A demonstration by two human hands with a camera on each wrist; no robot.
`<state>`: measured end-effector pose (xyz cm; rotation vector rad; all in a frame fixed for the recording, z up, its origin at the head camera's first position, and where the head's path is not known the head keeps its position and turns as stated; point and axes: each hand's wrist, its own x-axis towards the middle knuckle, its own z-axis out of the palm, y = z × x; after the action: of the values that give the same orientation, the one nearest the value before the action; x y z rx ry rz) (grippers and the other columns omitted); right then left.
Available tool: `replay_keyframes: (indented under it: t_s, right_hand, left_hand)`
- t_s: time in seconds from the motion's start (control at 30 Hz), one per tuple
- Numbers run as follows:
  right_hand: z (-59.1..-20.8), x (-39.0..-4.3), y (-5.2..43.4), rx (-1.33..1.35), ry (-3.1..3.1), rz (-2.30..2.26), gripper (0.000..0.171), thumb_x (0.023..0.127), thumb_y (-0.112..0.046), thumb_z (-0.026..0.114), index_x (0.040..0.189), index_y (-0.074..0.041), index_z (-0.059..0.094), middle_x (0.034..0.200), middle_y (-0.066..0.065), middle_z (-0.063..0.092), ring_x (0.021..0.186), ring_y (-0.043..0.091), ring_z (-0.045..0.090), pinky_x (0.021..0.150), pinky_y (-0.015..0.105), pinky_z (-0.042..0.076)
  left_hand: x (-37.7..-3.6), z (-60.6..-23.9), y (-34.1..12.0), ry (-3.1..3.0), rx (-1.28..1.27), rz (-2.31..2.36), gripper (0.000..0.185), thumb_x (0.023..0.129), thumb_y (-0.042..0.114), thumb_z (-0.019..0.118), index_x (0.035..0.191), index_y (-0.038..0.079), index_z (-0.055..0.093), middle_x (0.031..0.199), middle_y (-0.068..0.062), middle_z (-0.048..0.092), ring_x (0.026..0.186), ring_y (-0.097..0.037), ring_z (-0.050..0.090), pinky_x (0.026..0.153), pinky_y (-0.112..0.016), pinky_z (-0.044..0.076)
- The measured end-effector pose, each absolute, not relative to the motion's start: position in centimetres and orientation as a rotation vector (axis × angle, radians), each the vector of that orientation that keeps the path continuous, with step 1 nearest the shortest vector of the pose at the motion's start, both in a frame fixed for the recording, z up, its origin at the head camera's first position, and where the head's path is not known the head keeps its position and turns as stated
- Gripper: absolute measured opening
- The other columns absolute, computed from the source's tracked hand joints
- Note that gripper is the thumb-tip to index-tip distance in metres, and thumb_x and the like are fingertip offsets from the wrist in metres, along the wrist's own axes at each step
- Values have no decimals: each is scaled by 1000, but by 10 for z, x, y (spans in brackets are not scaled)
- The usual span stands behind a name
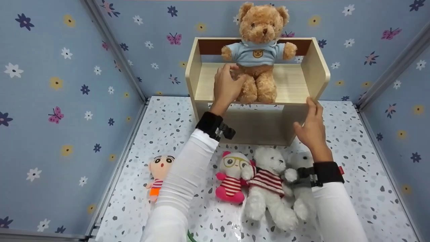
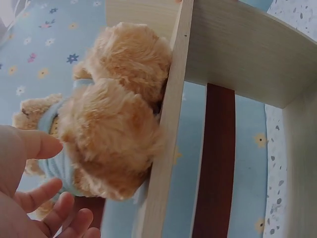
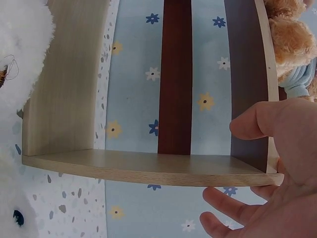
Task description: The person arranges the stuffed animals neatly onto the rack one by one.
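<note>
Flowered wall (image 1: 158,50); left grip (image 1: 226,84) loose beside bear (image 1: 258,55), right grip (image 1: 312,129) spread, touching shelf (image 1: 292,84).

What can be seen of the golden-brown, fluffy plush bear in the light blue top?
The golden-brown, fluffy plush bear has round ears, dark eyes, a dark nose and a light blue, fabric-looking top bearing a round bear-face patch. It sits upright on the upper board of the pale, wood-look shelf, facing forward, arms spread, legs together and feet at the front edge. The person's left hand is beside its leg on that side; whether they touch is unclear.
</note>
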<state>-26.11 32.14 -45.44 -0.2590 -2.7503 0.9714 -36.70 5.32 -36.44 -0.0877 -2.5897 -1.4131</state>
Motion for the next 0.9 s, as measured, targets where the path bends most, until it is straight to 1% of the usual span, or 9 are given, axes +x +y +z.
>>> replay_keyframes:
  t_s: [0.1, 0.27, 0.4, 0.53, 0.73, 0.9]
  right_hand:
    - [-455, -261, 320, -255, -2751, 969, 91, 93, -9, 64, 165, -22, 9, 170, 14, 8, 113, 47, 50, 76, 56, 44]
    - [-457, -260, 318, -257, -2765, 993, 92, 94, -8, 64, 165, -22, 8, 170, 15, 6, 116, 48, 49, 77, 55, 46]
    - [-456, -261, 318, -256, -2752, 992, 92, 93, -7, 65, 165, -22, 8, 170, 16, 7, 112, 48, 51, 77, 54, 46]
    - [-457, -261, 319, -251, -2750, 992, 93, 93, -7, 65, 165, -21, 7, 170, 16, 6, 116, 50, 51, 81, 57, 47]
    - [-457, -261, 319, -251, -2760, 1003, 97, 92, -6, 65, 165, -23, 4, 171, 14, 3, 125, 55, 48, 88, 63, 47]
    - [-458, -261, 320, -245, -2757, 982, 98, 92, -7, 65, 165, -24, 3, 171, 15, 3, 124, 55, 48, 89, 64, 47]
  left_hand:
    - [-355, -365, 44, -2543, -154, -1426, 30, 95, 28, 70, 121, 15, 64, 116, -4, 60, 106, -17, 57, 91, -33, 46]
    - [-332, -370, 30, -2488, -274, -1421, 23, 94, 21, 72, 114, 12, 69, 107, -5, 63, 99, -17, 59, 87, -31, 47]
    - [-315, -373, 20, -2439, -353, -1476, 20, 93, 21, 74, 111, 12, 70, 98, -5, 64, 91, -16, 60, 81, -29, 47]
    - [-299, -378, 11, -2404, -393, -1553, 19, 94, 19, 73, 110, 11, 70, 88, -3, 63, 83, -15, 61, 74, -27, 48]
    - [-276, -397, 1, -2372, -421, -1633, 14, 93, 17, 72, 107, 12, 71, 86, -2, 66, 78, -13, 61, 73, -26, 51]
    - [-255, -423, -3, -2363, -446, -1675, 13, 94, 16, 71, 106, 11, 71, 87, -1, 67, 80, -13, 60, 73, -26, 51]
